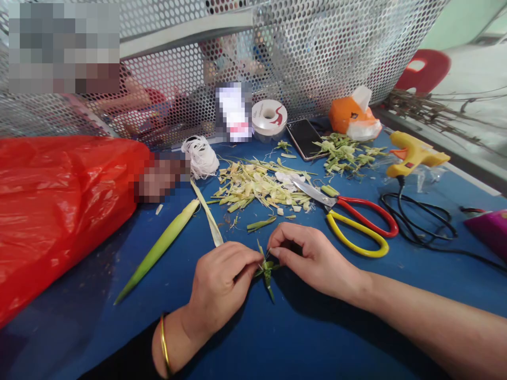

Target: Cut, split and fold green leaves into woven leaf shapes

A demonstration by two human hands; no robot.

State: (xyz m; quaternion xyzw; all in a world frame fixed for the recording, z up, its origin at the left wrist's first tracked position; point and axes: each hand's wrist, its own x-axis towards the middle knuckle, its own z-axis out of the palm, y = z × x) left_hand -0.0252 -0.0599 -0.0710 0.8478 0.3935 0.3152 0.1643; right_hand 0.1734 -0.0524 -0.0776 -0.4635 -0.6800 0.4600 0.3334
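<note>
Fingers (249, 257), my left hand (222, 285), right hand (319, 261): pinching one leaf knot (268, 270), judged unfinished; leaf bunches (344, 153), bench (317, 332) far-right corner, probably done.

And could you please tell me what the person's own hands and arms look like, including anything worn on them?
Both hands are bare, with no gloves. The left hand has a smooth, thin gold-coloured bangle at its wrist, with a black sleeve behind it. The right hand has no bangle, and its forearm shows no sleeve.
</note>
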